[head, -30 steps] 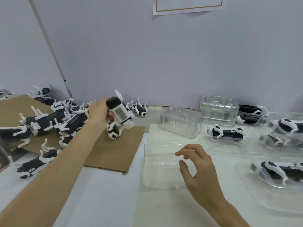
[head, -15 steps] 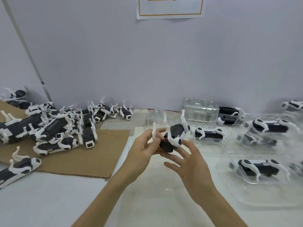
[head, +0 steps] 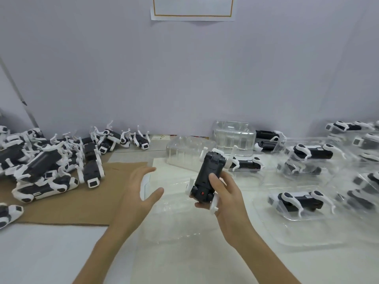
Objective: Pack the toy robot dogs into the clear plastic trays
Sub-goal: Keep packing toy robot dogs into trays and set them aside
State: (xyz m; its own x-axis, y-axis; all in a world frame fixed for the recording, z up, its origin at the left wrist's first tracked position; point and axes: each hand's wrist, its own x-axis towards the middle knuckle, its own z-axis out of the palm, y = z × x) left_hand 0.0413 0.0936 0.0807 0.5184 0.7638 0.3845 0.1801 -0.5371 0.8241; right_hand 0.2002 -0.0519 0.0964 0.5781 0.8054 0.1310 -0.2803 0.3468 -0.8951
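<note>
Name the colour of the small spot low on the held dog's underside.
Red spot, black around it; head view.

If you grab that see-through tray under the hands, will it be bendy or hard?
Probably bendy: the clear tray looks thin, with a wrinkly shine. It is likely very light too, so a nudge from the left hand might slide it across the smooth table. Its glossy plastic could feel slippery.

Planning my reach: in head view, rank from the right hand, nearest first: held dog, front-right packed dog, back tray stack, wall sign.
1. held dog, gripped in the right hand.
2. front-right packed dog, to its right.
3. back tray stack, against the wall.
4. wall sign, high above.
</note>
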